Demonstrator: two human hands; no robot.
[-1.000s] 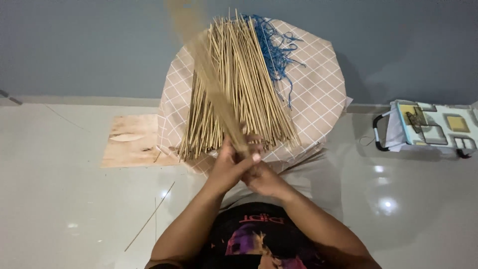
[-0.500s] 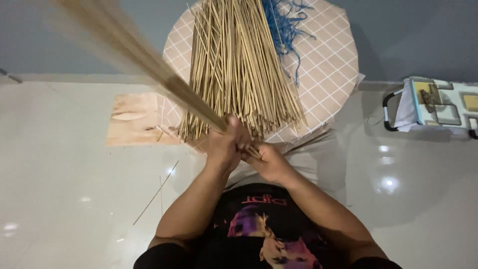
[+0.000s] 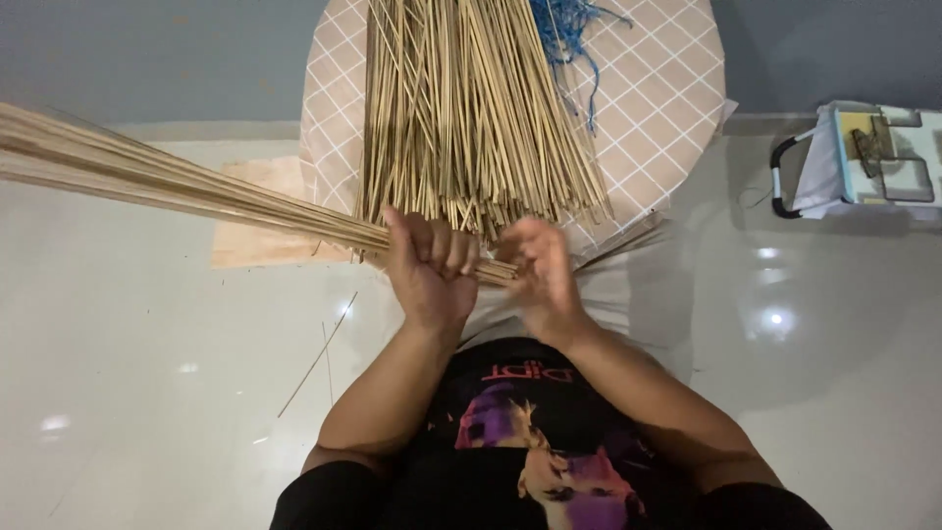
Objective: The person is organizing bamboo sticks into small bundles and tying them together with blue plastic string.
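a bundle of thin pale tan sticks point(image 3: 177, 186) is held near one end in the left hand point(image 3: 432, 267). the bundle reaches out to the left edge of the view, slightly raised, above the glossy white floor point(image 3: 128, 393). the grip of the left hand is pressed together around the bundle as a fist, knuckles up. the short ends of the sticks poke out to the right of the fist, towards the right hand point(image 3: 543, 280). the grip of the right hand is spread, fingers loosely open and blurred, just beside those stick ends; whether they are touched cannot be told.

just beyond both hands a large pile of the same tan sticks point(image 3: 471, 108) is laid on a round desk covered with a beige cloth with a white grid pattern point(image 3: 657, 108). the near ends of the pile are just above the knuckles. a tangle of blue string point(image 3: 569, 29) is seen at the far right side of the pile.

a flat piece of light plywood point(image 3: 260, 211) is lying on the floor left of the desk, partly under the bundle. a few loose single sticks point(image 3: 316, 355) are scattered on the floor by the left forearm. a white and pale blue box with a black handle point(image 3: 854, 157) is set on the floor at the right, well apart from the hands.
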